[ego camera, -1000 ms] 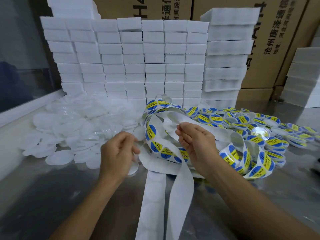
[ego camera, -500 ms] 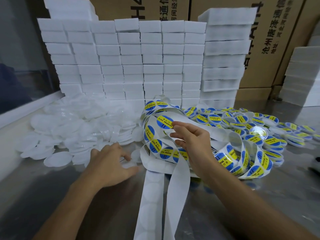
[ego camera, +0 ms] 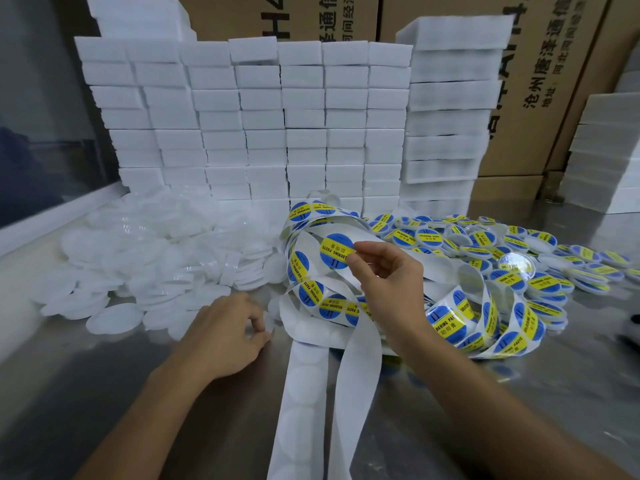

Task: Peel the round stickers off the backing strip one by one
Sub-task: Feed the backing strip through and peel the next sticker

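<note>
Many white foam blocks (ego camera: 263, 133) wall off the back, with plain white discs (ego camera: 166, 258) piled left. I see my right hand (ego camera: 388, 271) pinching one round sticker (ego camera: 336, 251) above the backing strip (ego camera: 356, 368); my left hand (ego camera: 225, 337) pinches a disc on the table (ego camera: 519, 403).

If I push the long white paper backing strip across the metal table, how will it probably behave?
The long white paper backing strip is probably floppy: it loops, twists and hangs over the table edge. It likely weighs little and may bunch up rather than slide as one piece. The shiny metal table looks smooth, so it probably offers little friction.
</note>
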A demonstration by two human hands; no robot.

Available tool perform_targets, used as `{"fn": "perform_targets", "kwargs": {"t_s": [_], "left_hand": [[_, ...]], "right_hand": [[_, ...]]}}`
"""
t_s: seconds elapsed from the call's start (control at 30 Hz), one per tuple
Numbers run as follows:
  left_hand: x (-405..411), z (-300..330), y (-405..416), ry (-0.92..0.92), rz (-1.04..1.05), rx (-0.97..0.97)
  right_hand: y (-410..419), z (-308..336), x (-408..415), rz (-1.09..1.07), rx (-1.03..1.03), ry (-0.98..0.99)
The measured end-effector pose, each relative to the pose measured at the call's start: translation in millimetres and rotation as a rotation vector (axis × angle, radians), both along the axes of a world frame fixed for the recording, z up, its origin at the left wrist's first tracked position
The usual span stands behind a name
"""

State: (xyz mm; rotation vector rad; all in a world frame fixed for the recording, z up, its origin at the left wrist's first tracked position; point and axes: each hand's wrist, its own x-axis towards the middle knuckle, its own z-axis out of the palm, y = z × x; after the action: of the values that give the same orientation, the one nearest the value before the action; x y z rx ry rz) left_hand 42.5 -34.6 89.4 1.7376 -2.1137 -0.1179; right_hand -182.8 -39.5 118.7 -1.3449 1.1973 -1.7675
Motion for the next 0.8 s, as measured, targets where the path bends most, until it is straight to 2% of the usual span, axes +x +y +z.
{"fn": "perform_targets", "kwargs": {"t_s": [0.2,0.4,0.47,0.57,0.63,0.8], "left_hand": [[-4,1,0,-0.032,0.038,-0.058],[-3,2,0,0.246,0.108,-0.191],[-6,2,-1,0.391,0.146,-0.235],[-11,6,-4,0.737,0.249,-0.251],[-11,8,-5,0.957,0.322,-0.208],[-7,9,-8,1.283,0.394,-0.051]], "right_hand": [[-1,0,0,0.002,0.011,0.009],[1,-1,1,-0.016,0.005,0.054],[1,-1,2,-0.023,0.001,0.073],[2,0,2,0.002,0.021,0.084],[2,1,3,0.015,0.015,0.091],[3,0,3,0.026,0.014,0.143]]}}
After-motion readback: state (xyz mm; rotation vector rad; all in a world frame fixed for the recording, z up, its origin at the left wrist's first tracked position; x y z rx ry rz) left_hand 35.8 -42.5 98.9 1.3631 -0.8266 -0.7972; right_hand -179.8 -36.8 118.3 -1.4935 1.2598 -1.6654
